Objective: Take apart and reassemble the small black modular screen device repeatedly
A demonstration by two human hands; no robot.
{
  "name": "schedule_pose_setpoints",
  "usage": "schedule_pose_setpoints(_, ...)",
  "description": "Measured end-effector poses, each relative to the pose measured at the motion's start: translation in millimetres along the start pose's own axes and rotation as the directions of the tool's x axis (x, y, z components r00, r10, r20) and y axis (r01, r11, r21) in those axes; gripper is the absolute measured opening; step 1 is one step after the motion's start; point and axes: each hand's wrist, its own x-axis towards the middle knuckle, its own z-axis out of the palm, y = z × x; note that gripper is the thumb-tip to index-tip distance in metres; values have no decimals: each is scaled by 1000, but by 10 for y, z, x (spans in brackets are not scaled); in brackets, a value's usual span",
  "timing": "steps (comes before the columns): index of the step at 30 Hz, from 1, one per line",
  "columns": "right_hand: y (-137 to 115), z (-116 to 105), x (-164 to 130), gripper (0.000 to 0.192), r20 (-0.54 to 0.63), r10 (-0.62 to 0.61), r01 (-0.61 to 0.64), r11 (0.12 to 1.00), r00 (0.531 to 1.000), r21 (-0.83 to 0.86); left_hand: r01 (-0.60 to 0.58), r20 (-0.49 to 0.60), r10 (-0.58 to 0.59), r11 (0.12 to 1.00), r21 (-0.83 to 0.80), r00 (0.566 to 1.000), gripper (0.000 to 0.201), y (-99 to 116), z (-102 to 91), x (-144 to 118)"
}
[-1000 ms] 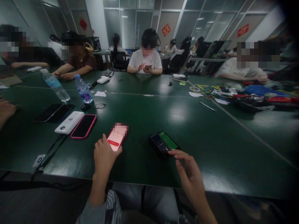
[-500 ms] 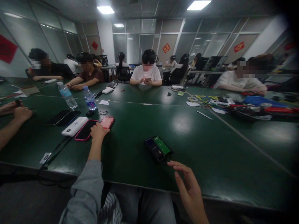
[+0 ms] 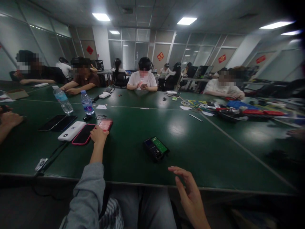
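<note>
Since a second ago, the left hand (image 3: 98,135) has taken the red-edged phone (image 3: 105,126) further from the wearer, to a spot beside the pink-edged phone (image 3: 84,135), while the right hand (image 3: 187,181) has come off the small black-and-green device (image 3: 156,148). Nearest, that right hand hangs by the near edge of the table (image 3: 128,168), thumb and fingers well apart, holding nothing; just beyond its fingertips lies the device, with no hand on it. Farther out, the left hand spans the near end of the red-edged phone, thumb on one side and fingers on the other, in a narrow hold. As far as shows, the shift across is done, the phone's screen is lit, and letting go is not yet done. Left of this grip, past the pink-edged phone, come a white power bank (image 3: 71,131) and two dark phones (image 3: 57,123); beyond it stand two bottles (image 3: 87,105). Far off to its right is a heap of cables (image 3: 228,109), and straight across sits a person in white (image 3: 142,79), handling something too small to tell
</note>
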Motion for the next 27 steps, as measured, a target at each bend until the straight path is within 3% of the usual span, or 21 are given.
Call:
schedule_pose_setpoints(5, -85, 18, -52, 11, 3, -23, 23, 1000, 1000, -3, -66, -118, 66, 998, 3, 991, 77, 7, -50, -223)
schedule_pose_setpoints(8, -100, 43, -48, 11, 12, -23, 23, 1000, 1000, -5, -111, -235, 83, 988, -110, 968, 80, 67, -337, -386)
schedule_pose_setpoints(10, -87, 81, 9, 11, 24, -21, 21, 1000, 999, -8, -90, -279, 9, 956, -278, 960, 71, 244, -661, -474)
schedule_pose_setpoints(12, -72, 133, 134, 11, 35, -23, 23, 1000, 999, -5, -111, -370, -94, 862, -494, 924, 58, 575, -1041, -530)
schedule_pose_setpoints(14, -78, 188, 316, 12, 19, -50, 50, 999, 999, 2, -259, -484, -120, 720, -644, 867, 47, 1043, -1393, -542)
schedule_pose_setpoints(17, -160, 282, 595, 12, -7, -112, 112, 994, 994, 0, -526, -575, 39, 458, -717, 817, 38, 1856, -1658, -480)
schedule_pose_setpoints(20, -279, 469, 784, 22, 157, -89, 91, 996, 984, -7, -583, -498, 322, 274, -765, 805, 33, 2555, -1440, -344)
schedule_pose_setpoints(22, -320, 671, 892, 38, 284, -54, 50, 999, 957, 22, -471, -294, 505, 267, -841, 812, 27, 2832, -1081, -244)
schedule_pose_setpoints(23, -320, 788, 953, 45, 314, -42, 29, 998, 948, 48, -381, -159, 569, 296, -876, 807, 24, 2900, -876, -200)
schedule_pose_setpoints(25, -287, 1026, 1086, 48, 326, -16, -16, 995, 945, 96, -171, 87, 580, 374, -912, 810, 20, 2900, -484, -130)
schedule_pose_setpoints(27, -237, 1238, 1204, 43, 365, 9, -59, 990, 931, 126, -92, 173, 551, 419, -903, 817, 18, 2769, -165, -78)
